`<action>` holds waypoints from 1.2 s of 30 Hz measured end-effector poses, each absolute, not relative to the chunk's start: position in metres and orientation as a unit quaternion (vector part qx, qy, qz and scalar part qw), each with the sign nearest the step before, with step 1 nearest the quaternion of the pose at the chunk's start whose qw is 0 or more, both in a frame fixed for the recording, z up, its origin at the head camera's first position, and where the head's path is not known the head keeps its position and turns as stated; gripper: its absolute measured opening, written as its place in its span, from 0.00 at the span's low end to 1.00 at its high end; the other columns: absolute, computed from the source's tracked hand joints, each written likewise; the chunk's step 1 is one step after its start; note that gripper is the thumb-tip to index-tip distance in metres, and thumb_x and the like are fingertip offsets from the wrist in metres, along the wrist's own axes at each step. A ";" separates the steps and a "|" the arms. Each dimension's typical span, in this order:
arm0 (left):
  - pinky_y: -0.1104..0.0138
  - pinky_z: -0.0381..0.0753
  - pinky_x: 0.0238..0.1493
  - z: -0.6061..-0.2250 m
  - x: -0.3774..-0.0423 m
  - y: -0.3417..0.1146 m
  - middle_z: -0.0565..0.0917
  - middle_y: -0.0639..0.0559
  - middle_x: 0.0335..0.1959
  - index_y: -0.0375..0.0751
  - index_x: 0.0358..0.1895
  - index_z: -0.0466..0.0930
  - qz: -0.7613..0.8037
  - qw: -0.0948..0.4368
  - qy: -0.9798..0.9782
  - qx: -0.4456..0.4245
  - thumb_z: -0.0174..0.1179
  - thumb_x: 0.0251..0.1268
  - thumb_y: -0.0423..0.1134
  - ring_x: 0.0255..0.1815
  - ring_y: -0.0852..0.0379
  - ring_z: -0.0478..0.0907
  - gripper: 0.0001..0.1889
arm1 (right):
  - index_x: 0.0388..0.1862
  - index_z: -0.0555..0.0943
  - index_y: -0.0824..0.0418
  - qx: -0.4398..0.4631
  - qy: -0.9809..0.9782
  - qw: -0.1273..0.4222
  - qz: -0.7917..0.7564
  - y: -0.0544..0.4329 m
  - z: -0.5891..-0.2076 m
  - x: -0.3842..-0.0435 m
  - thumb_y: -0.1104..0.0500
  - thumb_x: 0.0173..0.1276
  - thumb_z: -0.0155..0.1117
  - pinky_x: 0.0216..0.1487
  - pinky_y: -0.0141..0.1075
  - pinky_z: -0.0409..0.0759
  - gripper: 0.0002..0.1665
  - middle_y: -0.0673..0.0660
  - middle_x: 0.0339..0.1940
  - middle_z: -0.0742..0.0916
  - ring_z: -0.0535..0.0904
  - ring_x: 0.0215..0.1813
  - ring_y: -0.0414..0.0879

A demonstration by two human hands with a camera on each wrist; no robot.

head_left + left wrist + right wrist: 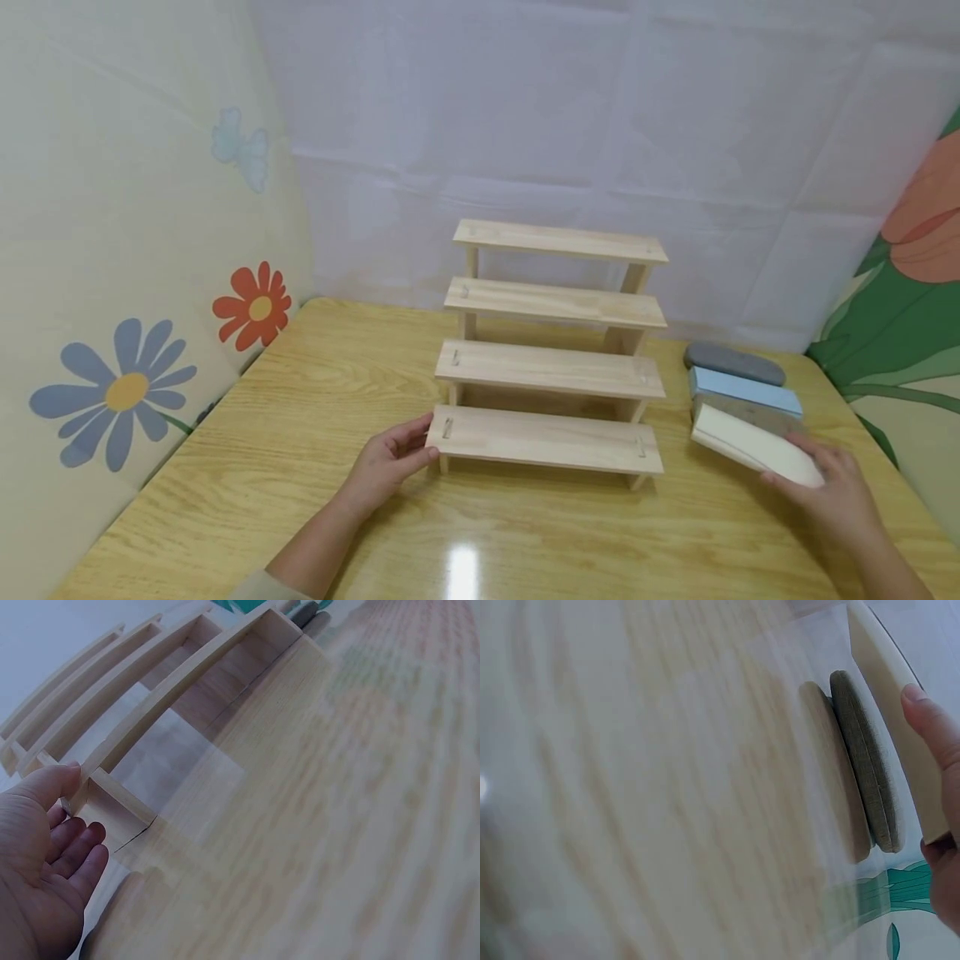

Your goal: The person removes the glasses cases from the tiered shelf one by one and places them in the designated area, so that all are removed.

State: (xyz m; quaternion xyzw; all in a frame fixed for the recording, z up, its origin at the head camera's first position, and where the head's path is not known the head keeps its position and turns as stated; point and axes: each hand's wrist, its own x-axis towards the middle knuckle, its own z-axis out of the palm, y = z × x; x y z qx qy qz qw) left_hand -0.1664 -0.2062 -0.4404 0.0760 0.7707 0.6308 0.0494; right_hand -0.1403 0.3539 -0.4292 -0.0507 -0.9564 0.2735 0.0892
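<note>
A pale wooden stepped display stand (543,437) with several shelves stands on the table. My left hand (386,462) pinches the left end of its lowest shelf. In the left wrist view, the thumb of the left hand (37,855) lies at the shelf corner, the other fingers bent beside and below it. To the right of the stand, my right hand (832,483) holds a cream glasses case (753,442) by its near end, thumb on one side and fingers on the other. The right wrist view shows the cream case tilted up, above a grey case (864,761).
Behind the cream case, a grey-brown case (776,412), a light blue case (746,390) and a dark grey rounded case (735,363) lie in a row on the wood-grain table (337,375). A white cloth (480,100) hangs behind; flower-printed panels (135,250) flank the table.
</note>
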 end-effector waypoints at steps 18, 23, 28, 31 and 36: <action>0.70 0.80 0.59 -0.440 -0.166 -0.206 0.75 0.30 0.64 0.27 0.68 0.65 0.632 0.049 0.770 0.077 0.64 0.64 0.34 0.62 0.40 0.77 0.31 | 0.73 0.61 0.70 -0.073 -0.954 0.032 0.288 0.361 -0.439 -0.139 0.41 0.62 0.70 0.54 0.66 0.64 0.52 0.82 0.64 0.62 0.59 0.61 0.75; 0.70 0.80 0.58 -0.440 -0.166 -0.206 0.75 0.30 0.63 0.27 0.68 0.65 0.633 0.049 0.769 0.078 0.64 0.64 0.34 0.62 0.39 0.77 0.32 | 0.73 0.61 0.70 -0.067 -0.955 0.023 0.288 0.361 -0.439 -0.140 0.40 0.62 0.69 0.55 0.66 0.63 0.52 0.82 0.66 0.61 0.58 0.63 0.75; 0.71 0.80 0.58 -0.441 -0.166 -0.205 0.75 0.30 0.63 0.26 0.68 0.65 0.633 0.047 0.769 0.079 0.64 0.64 0.34 0.61 0.39 0.77 0.31 | 0.70 0.65 0.70 -0.053 -0.958 0.048 0.277 0.360 -0.444 -0.138 0.42 0.61 0.71 0.54 0.65 0.64 0.49 0.80 0.64 0.64 0.60 0.62 0.74; 0.71 0.80 0.58 -0.441 -0.167 -0.205 0.75 0.30 0.63 0.26 0.68 0.65 0.635 0.047 0.767 0.081 0.64 0.64 0.33 0.62 0.39 0.77 0.31 | 0.71 0.64 0.70 -0.052 -0.959 0.049 0.274 0.361 -0.446 -0.139 0.42 0.61 0.71 0.54 0.66 0.64 0.50 0.80 0.65 0.63 0.60 0.62 0.74; 0.71 0.80 0.58 -0.441 -0.167 -0.206 0.75 0.30 0.63 0.26 0.68 0.65 0.634 0.046 0.768 0.081 0.64 0.64 0.34 0.62 0.39 0.77 0.31 | 0.72 0.62 0.70 -0.050 -0.960 0.034 0.272 0.364 -0.447 -0.141 0.41 0.61 0.70 0.55 0.68 0.63 0.52 0.81 0.66 0.62 0.59 0.63 0.75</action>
